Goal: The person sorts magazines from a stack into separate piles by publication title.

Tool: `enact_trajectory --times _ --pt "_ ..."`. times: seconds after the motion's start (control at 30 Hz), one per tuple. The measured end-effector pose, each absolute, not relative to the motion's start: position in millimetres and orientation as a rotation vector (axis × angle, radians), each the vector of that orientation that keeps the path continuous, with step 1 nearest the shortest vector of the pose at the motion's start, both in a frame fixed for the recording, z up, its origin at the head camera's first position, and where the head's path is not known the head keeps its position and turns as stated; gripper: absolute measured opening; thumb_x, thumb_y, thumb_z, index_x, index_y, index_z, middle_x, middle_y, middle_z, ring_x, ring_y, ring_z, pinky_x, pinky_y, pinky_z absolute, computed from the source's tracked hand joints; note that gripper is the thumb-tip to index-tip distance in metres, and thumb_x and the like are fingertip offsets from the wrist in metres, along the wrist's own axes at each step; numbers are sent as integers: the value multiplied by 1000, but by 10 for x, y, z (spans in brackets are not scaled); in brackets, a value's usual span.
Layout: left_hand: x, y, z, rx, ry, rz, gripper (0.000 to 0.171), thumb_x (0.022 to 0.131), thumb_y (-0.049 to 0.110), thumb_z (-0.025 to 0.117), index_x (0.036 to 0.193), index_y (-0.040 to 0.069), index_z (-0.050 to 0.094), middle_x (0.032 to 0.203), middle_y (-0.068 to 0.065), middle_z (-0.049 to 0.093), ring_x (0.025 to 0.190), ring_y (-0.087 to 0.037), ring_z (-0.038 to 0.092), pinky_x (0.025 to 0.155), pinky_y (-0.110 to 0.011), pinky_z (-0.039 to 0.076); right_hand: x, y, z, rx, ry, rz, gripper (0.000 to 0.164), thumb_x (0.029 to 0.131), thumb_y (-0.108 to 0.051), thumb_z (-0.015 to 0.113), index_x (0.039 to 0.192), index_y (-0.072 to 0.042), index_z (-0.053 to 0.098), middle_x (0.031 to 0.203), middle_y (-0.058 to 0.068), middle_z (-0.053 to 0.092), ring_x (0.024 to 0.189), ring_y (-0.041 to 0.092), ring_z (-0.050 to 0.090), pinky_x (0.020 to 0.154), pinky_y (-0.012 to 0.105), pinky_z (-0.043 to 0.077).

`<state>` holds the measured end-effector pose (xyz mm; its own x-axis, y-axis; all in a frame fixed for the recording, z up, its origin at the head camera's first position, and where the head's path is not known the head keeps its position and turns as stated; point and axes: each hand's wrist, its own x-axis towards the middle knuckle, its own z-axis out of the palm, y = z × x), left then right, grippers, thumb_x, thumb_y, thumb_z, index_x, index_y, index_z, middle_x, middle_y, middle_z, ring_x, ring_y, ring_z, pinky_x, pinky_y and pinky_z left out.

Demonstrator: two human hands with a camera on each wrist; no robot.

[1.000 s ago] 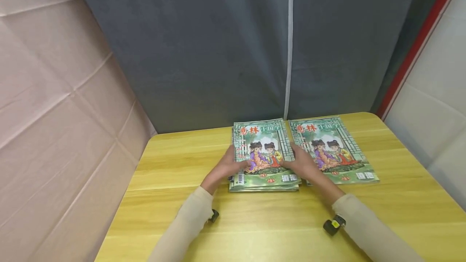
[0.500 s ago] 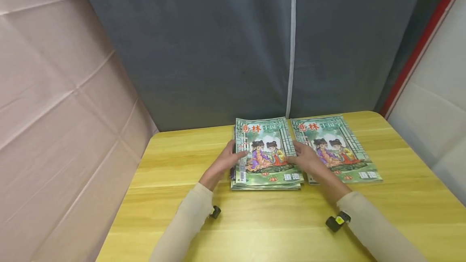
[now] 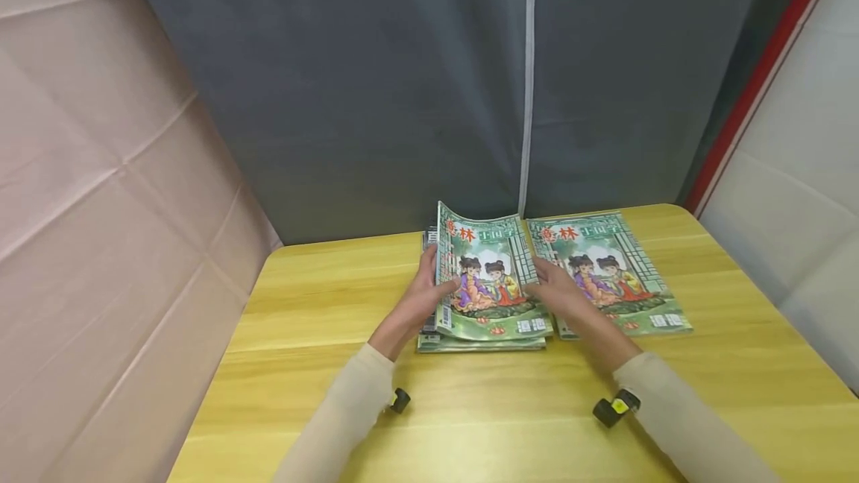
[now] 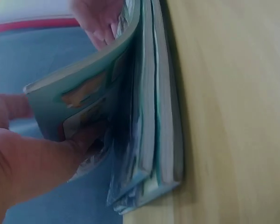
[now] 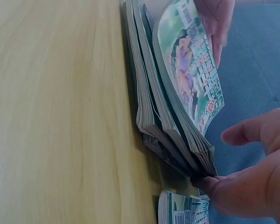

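A green magazine (image 3: 493, 315) with two cartoon figures on its cover tops a small stack in the head view. My left hand (image 3: 417, 300) grips its left edge, which curls upward, thumb over the cover and fingers beneath. My right hand (image 3: 560, 293) holds the opposite edge; in the right wrist view its fingers (image 5: 228, 189) meet that edge from below while the thumb hangs over the cover. Under it lie other magazines (image 4: 165, 135), their page edges slightly out of line. A matching magazine (image 3: 604, 278) lies flat just right of the stack, partly behind my right forearm.
The yellow wooden table (image 3: 322, 386) spreads around the stack. A dark grey curtain (image 3: 376, 110) hangs at its back edge. Pale cloth walls (image 3: 121, 244) stand on both sides, with a red strip (image 3: 758, 88) at the right.
The top magazine's left side has risen and curled, baring more of the dark magazine beneath. Both hands stay at its edges. The neighbouring magazine lies as before.
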<state>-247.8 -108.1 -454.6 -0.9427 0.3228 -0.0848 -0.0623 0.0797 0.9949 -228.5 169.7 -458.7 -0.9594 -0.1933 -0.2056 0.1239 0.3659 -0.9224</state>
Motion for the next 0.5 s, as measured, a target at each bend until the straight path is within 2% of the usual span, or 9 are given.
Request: enact_trajectory --times 0.17,0.2,0.37,0.5 --pt "-2415 -1009 -4505 266 2098 1981 100 91 -15 49 170 13 -5 180 -10 -7 167 -27 2 136 -45 9 -2278 1688 -4594 -60 2349 -1644 80 105 -6 52 166 6 3 174 31 7 161 52 13 132 60 20" --pt "-2410 -998 -4503 261 2109 1984 99 91 -15 48 170 12 -5 180 -9 -8 167 -25 -3 136 -43 5 -2281 1689 -4599 -62 2348 -1650 79 105 -4 51 166 6 3 174 31 7 161 52 13 132 60 19" --pt "-2382 -903 -4452 242 2078 2082 101 88 -17 49 171 11 -2 180 -9 -6 167 -26 -4 136 -45 6 -2293 1713 -4632 -82 2378 -1697 76 102 3 44 166 6 5 175 29 5 162 51 9 133 61 15" --pt "-2386 -786 -4391 220 2027 2141 100 89 -16 50 171 12 0 180 -6 -5 167 -24 -3 136 -44 6 -2291 1779 -4626 -22 2422 -1730 73 102 4 41 168 2 9 176 25 8 163 48 11 133 61 17"
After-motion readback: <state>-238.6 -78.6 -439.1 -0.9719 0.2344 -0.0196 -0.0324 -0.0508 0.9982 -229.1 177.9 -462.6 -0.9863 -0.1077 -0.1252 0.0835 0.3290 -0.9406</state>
